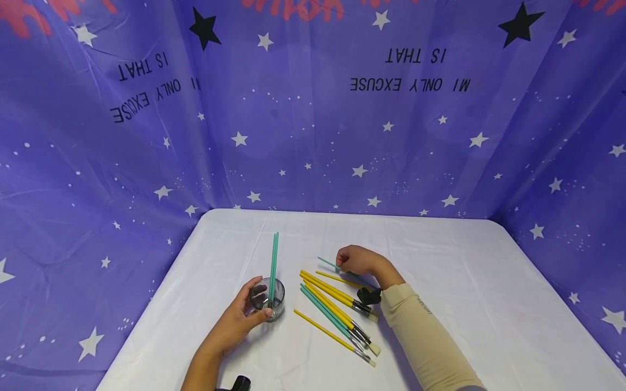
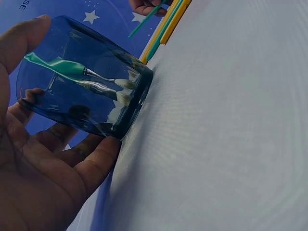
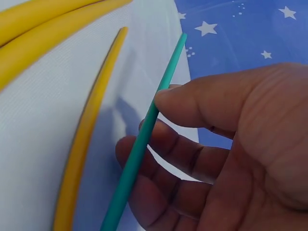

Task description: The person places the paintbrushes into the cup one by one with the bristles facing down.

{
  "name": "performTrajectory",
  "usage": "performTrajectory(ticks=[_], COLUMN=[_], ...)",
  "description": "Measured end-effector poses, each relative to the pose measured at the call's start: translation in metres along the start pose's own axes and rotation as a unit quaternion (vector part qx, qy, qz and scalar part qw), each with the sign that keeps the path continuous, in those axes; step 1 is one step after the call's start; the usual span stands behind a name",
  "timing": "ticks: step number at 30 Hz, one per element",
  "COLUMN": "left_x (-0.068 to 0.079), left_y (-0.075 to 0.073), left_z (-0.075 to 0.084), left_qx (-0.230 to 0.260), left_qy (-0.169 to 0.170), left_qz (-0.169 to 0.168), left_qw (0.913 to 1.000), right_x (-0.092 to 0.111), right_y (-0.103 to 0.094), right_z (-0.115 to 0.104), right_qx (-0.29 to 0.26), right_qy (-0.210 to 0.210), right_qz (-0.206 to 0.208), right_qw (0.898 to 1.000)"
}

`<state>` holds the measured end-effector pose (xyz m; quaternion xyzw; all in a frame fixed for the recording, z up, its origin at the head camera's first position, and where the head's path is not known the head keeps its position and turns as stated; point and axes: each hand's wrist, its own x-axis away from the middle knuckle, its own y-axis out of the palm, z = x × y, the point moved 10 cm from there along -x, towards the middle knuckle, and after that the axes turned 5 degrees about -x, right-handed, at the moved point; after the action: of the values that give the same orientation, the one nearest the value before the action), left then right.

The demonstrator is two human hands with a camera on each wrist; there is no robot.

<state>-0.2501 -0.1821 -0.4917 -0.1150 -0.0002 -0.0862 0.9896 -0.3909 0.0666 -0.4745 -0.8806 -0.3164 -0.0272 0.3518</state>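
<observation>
My left hand [image 1: 233, 320] grips a clear glass [image 1: 261, 297] from its left side, thumb at the front and fingers round the back. Two green-handled paintbrushes [image 1: 274, 260] stand in the glass, bristles down at its base, as the left wrist view shows. My right hand [image 1: 359, 260] pinches another green paintbrush [image 3: 144, 139] by its handle between thumb and fingers. Beside that brush a thin yellow paintbrush [image 3: 89, 120] lies on the table. Several yellow and green paintbrushes [image 1: 332, 298] lie fanned between the hands, bristle ends toward the lower right.
A single yellow paintbrush [image 1: 325, 331] lies at the near side of the pile. The table wears a white cloth [image 1: 469, 288]. Behind it and at both sides hangs a purple star-printed curtain [image 1: 313, 125]. A black wrist strap piece [image 1: 369, 296] overlaps the brushes.
</observation>
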Motion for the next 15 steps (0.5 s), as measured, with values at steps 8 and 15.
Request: performTrajectory(ticks=[8, 15], left_x=[0.0, 0.0], left_y=[-0.001, -0.001], left_z=[0.001, -0.001], left_qx=[-0.007, -0.005], left_qy=[0.007, 0.002], left_qz=[0.003, 0.006], left_qw=[0.9999, 1.0], right_x=[0.004, 0.006], right_y=[-0.005, -0.009], right_z=[-0.009, -0.02], right_qx=[0.016, 0.0], right_qy=[-0.01, -0.042], right_qz=[0.011, 0.021], right_qw=[1.0, 0.999])
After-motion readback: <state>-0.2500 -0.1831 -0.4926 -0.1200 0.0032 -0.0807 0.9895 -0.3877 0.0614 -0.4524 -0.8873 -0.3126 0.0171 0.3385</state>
